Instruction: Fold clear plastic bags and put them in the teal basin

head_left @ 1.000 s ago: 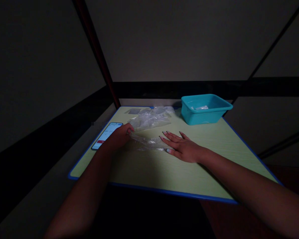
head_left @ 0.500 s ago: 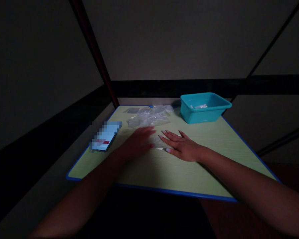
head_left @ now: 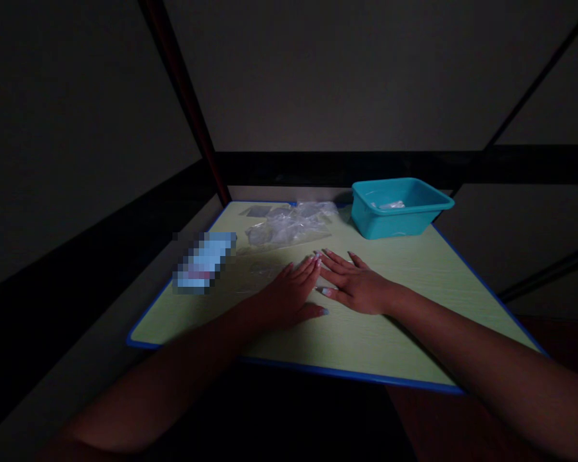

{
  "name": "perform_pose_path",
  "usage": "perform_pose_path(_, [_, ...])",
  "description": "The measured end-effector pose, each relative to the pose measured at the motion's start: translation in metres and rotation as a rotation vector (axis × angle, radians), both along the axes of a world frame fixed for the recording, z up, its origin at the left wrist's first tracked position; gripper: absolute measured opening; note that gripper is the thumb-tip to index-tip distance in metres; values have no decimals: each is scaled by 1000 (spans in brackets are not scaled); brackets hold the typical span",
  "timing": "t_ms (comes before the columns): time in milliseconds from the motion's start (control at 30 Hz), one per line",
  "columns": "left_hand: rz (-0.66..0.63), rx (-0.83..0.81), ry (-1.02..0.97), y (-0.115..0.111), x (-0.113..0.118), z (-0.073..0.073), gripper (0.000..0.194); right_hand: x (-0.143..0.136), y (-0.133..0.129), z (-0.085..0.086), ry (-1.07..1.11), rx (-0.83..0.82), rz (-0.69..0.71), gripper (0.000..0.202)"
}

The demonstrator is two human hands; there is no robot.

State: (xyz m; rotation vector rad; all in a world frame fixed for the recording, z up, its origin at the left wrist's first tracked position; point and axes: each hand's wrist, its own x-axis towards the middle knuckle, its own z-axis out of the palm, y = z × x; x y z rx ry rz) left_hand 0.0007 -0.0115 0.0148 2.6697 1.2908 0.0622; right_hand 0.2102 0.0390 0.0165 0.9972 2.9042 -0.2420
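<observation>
My left hand [head_left: 293, 294] lies flat, palm down, with its thumb apart, over a clear plastic piece [head_left: 262, 269] on the table. Beside it my right hand [head_left: 359, 282] rests palm down with fingers spread, and the fingertips of both hands meet or nearly meet. Part of the clear plastic is hidden under the hands. Beyond them lies a crumpled heap of clear plastic bags [head_left: 291, 226].
The pale green table [head_left: 414, 333] has a blue edge. A phone with a blurred screen [head_left: 205, 260] lies at the left. At the back right stands a turquoise basket [head_left: 390, 223] with some clear plastic [head_left: 390, 205] inside.
My left hand has moved right and towards me, from a blurred position to lying flat beside my right hand. More of the clear plastic piece shows to its left. My right hand has barely moved.
</observation>
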Motion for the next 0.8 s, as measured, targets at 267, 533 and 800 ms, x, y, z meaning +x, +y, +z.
perform_pose_path(267, [250, -24, 79, -8, -1, 1, 78, 0, 0, -3, 22, 40, 13, 62])
perform_pose_path(533, [365, -27, 101, -5, -24, -1, 80, -2, -2, 2, 7, -9, -1, 63])
perform_pose_path(800, [510, 38, 104, -7, -63, -10, 78, -3, -1, 4, -7, -48, -19, 64])
